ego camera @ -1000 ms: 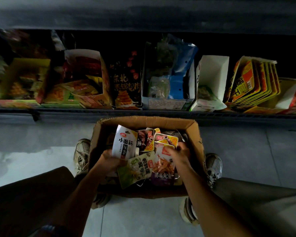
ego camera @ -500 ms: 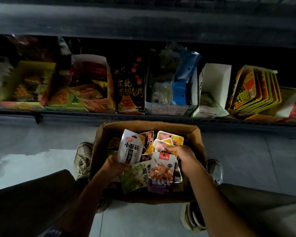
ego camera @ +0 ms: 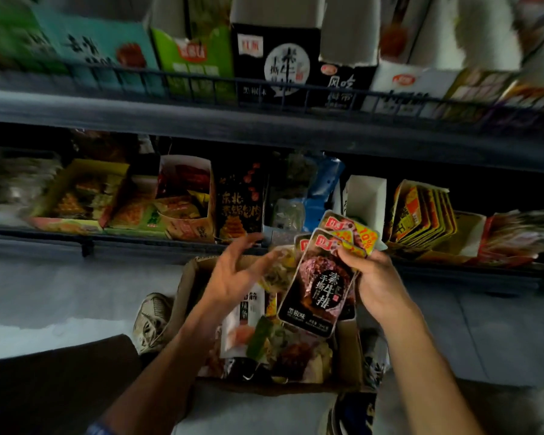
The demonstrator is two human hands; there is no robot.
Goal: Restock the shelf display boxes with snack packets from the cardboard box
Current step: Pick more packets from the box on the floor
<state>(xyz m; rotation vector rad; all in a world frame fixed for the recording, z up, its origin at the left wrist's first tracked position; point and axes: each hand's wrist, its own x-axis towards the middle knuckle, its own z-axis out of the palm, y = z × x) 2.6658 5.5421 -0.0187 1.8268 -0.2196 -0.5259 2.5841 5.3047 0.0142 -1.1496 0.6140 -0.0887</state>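
Above the open cardboard box [ego camera: 347, 350] on the floor, the right hand [ego camera: 376, 277] pinches a fanned stack of dark snack packets [ego camera: 319, 287], thumb curled over their upper edge. The left hand [ego camera: 236, 271] hovers just beside them, fingers spread, holding nothing. More packets fill the box. The lower shelf [ego camera: 139, 243] edge lies just beyond; its white display box [ego camera: 365, 199] stands open-topped.

Dim lighting. Two dark metal shelf tiers run across the frame: the upper shelf [ego camera: 201, 116] carries a wire front rail [ego camera: 296, 95], and the lower shelf edge [ego camera: 123, 246] lies beyond the fingertips. The floor [ego camera: 60, 293] consists of pale grey tiles, with a brighter patch at left.
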